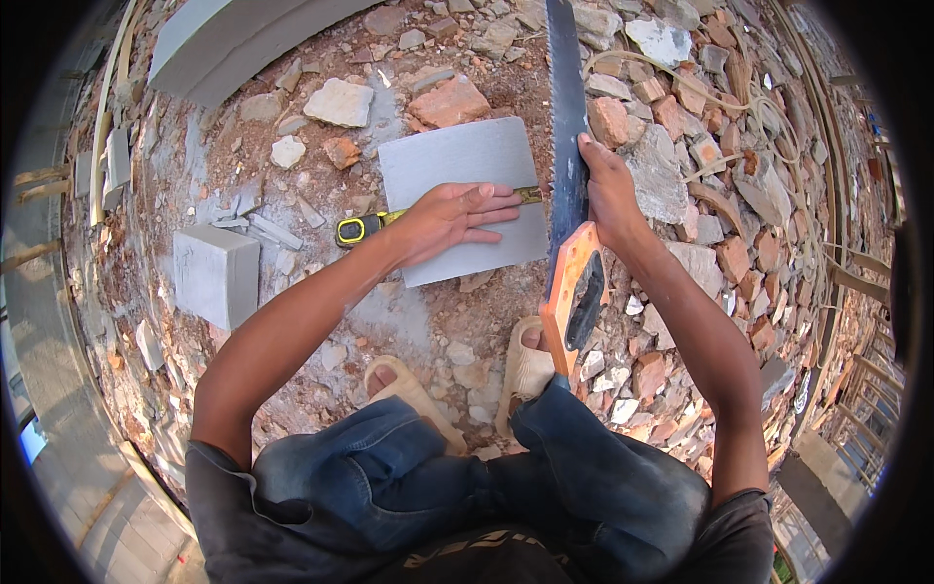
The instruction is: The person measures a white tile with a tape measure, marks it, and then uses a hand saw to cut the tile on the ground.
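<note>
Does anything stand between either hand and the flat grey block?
Yes. Under the left hand, the tape measure has its yellow blade extended across the grey block. On the other side, the handsaw, held in the right hand, stands between that hand and the block's right edge.

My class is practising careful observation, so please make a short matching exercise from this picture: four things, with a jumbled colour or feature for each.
Column one
1. Tape measure
2. Block under the tape measure
3. Saw
4. Sandals

Column two
A. Cream, worn on the feet
B. Toothed, with an orange and black handle
C. Yellow and black
D. Grey and flat-topped

Pairs: 1-C, 2-D, 3-B, 4-A
</note>
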`<state>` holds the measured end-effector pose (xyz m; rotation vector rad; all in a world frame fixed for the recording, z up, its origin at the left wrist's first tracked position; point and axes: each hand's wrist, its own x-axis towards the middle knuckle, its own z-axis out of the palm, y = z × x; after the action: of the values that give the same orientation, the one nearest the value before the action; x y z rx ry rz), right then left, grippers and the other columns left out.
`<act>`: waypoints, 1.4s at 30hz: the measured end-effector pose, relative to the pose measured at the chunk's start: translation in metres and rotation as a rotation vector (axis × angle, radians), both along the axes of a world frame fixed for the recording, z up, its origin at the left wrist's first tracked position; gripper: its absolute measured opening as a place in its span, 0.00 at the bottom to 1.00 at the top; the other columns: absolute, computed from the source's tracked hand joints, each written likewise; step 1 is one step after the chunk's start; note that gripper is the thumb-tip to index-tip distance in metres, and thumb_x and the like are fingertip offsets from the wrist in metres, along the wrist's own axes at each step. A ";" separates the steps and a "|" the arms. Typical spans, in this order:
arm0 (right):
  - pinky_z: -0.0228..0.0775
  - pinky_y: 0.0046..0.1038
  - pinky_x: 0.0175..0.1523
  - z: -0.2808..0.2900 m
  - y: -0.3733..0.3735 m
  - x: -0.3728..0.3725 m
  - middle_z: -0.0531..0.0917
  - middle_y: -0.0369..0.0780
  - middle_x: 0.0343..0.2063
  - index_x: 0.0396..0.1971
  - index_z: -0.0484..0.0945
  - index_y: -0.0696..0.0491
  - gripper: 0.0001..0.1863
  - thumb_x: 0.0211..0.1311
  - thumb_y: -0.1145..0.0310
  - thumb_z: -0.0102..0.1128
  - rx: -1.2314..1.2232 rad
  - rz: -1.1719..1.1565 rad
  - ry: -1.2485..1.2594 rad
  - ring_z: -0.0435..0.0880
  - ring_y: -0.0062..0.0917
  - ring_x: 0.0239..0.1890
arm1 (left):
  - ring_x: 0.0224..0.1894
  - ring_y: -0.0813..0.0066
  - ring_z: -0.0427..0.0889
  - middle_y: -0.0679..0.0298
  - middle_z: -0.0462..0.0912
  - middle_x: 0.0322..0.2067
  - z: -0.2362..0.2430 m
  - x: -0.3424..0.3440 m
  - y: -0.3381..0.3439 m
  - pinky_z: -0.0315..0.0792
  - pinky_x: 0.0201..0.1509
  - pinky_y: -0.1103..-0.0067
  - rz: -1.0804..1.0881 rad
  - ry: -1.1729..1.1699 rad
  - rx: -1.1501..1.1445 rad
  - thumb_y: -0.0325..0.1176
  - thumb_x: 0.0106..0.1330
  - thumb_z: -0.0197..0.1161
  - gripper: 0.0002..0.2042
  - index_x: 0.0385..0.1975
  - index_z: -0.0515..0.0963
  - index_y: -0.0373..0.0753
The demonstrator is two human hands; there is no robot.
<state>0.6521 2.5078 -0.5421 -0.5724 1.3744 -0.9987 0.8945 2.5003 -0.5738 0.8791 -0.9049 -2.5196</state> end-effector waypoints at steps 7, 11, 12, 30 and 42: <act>0.82 0.29 0.44 -0.017 0.017 -0.007 0.81 0.33 0.30 0.43 0.75 0.55 0.17 0.78 0.56 0.48 -0.019 0.121 -0.092 0.82 0.17 0.29 | 0.71 0.57 0.66 0.47 0.66 0.68 -0.002 -0.001 -0.002 0.69 0.67 0.62 -0.006 -0.027 0.021 0.49 0.79 0.45 0.31 0.69 0.58 0.27; 0.75 0.21 0.39 -0.040 0.011 0.000 0.82 0.34 0.34 0.44 0.77 0.56 0.17 0.78 0.56 0.49 -0.072 0.095 -0.045 0.79 0.14 0.33 | 0.71 0.57 0.65 0.48 0.64 0.69 -0.001 -0.003 -0.001 0.68 0.68 0.61 -0.003 -0.015 0.019 0.51 0.78 0.48 0.33 0.70 0.57 0.28; 0.74 0.21 0.39 -0.043 0.010 0.000 0.82 0.33 0.34 0.44 0.77 0.56 0.17 0.78 0.56 0.49 -0.079 0.085 -0.048 0.79 0.13 0.33 | 0.72 0.56 0.64 0.47 0.63 0.70 0.000 -0.004 -0.001 0.68 0.68 0.61 -0.001 -0.045 0.020 0.52 0.77 0.50 0.35 0.70 0.56 0.28; 0.77 0.22 0.43 -0.057 0.017 -0.008 0.83 0.35 0.36 0.46 0.77 0.56 0.17 0.78 0.56 0.48 -0.063 0.062 -0.107 0.81 0.16 0.38 | 0.67 0.59 0.65 0.67 0.72 0.62 0.024 0.037 -0.072 0.64 0.70 0.63 -0.459 -0.595 -1.801 0.34 0.61 0.67 0.16 0.50 0.83 0.53; 0.83 0.24 0.39 -0.039 0.021 0.000 0.84 0.38 0.35 0.48 0.74 0.55 0.17 0.78 0.56 0.47 0.027 -0.058 -0.218 0.88 0.25 0.39 | 0.72 0.49 0.59 0.57 0.65 0.67 -0.011 -0.025 -0.120 0.61 0.72 0.58 -0.626 -0.166 -1.986 0.43 0.62 0.68 0.19 0.54 0.81 0.60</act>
<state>0.6523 2.5289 -0.5815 -0.3925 1.2148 -1.0554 0.8699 2.3803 -0.5845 0.0014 -2.9114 -0.6066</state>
